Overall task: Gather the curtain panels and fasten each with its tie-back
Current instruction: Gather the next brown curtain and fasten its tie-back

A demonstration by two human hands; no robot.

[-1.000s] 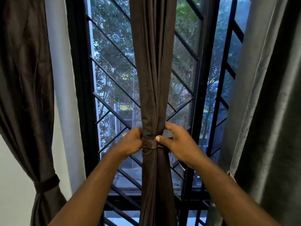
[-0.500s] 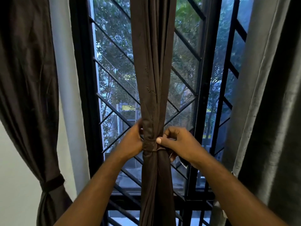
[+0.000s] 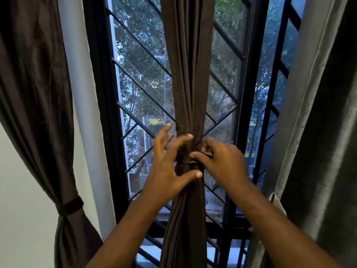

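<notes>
Three curtain panels are in view. We find the middle curtain panel (image 3: 186, 74) gathered into a narrow column in front of the window grille (image 3: 139, 88). Its long axis is vertical, running from the top edge of the view to the bottom edge. A thin tie-back (image 3: 183, 163) circles it crosswise, roughly level, where the column is narrowest. The folds widen slightly above and below that waist.

We note the left hand (image 3: 164, 171) with fingers spread and nearly straight, gripping nothing. Its forefinger tip touches the cloth above the tie-back and its thumb tip touches the cloth below it. The right hand (image 3: 225, 163) has its fingers curled, with thumb and forefinger pinching the tie-back on the panel's right side. Blur hides the finer detail of that grip.

The left curtain panel (image 3: 32, 93) narrows downward to a dark band (image 3: 69, 205) that cinches it low, and it flares again beneath. The grey curtain (image 3: 318, 122) on the right hangs in loose vertical folds.
</notes>
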